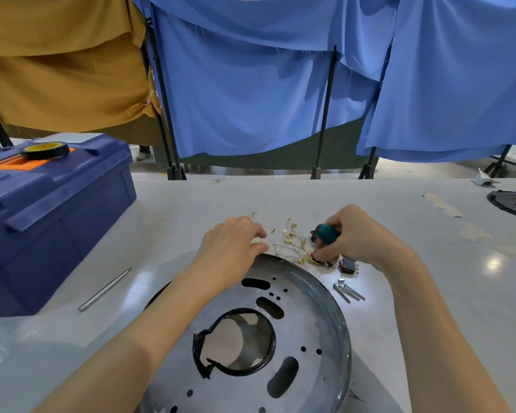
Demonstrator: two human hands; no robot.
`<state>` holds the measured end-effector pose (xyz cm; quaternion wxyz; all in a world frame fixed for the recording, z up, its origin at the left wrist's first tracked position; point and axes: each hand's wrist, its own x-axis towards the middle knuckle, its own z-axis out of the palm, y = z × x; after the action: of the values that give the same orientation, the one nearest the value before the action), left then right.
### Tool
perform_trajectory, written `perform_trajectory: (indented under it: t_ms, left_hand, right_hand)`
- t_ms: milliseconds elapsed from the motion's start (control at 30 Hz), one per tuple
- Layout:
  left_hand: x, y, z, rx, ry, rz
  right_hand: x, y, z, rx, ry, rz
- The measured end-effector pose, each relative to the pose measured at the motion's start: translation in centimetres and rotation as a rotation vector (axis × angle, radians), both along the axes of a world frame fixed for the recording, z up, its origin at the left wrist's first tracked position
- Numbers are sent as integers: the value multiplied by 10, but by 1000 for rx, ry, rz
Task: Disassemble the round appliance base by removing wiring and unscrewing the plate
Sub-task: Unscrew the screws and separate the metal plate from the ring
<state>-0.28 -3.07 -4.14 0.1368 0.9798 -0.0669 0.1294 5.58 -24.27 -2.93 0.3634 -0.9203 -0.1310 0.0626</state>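
Reaching in from 7 o'clock with left hand [233, 242], palm down, fingers bent onto the 12 o'clock rim of the round base [310, 323] and the edge of the loose wiring [292, 244]; cannot tell whether pinching a wire. Reaching in from 5 o'clock with right hand [361, 236], fingers wrapped round teal screwdriver [328, 232], handle axis roughly 9-to-3, butt toward 9 o'clock, shaft hidden under the palm. Lying flat on the bench [191, 204], hollow side up, at 6 o'clock of both hands: the base, with loose screws [348, 292] just off its 1 o'clock rim.
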Motion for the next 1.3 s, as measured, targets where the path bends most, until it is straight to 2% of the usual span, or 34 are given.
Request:
perform_trajectory:
  t_ms: [133, 333, 400, 533, 667, 800, 900, 1000, 1167, 1300]
  left_hand:
    - [-1, 12, -11, -2, 256, 25]
    - [6, 17, -13, 47, 230, 43]
    - [9, 17, -12, 77, 203, 44]
    - [14, 22, -10, 52, 103, 51]
    - [20, 31, 4, 5, 7, 70]
    - [26, 50, 19, -129, -41, 176]
    - [27, 67, 25, -274, -63, 327]
    - [27, 83, 20, -467, -66, 506]
    - [29, 105, -5, -1339, 5, 725]
    - [33, 124, -36, -1616, -39, 854]
  right_hand:
    - [1, 3, -20, -246, 217, 55]
    - [3, 8, -32, -374, 272, 35]
    - [3, 8, -30, -341, 249, 11]
    - [4, 8, -19, -146, 183, -2]
    - [3, 10, -15, -125, 138, -21]
    - [6, 8, -18, -79, 106, -62]
    - [10, 7, -18, 22, 136, -50]
    - [5, 5, -17, -10, 137, -14]
    - [1, 9, -15, -27, 154, -22]
    - [1, 10, -15, -38, 154, -9]
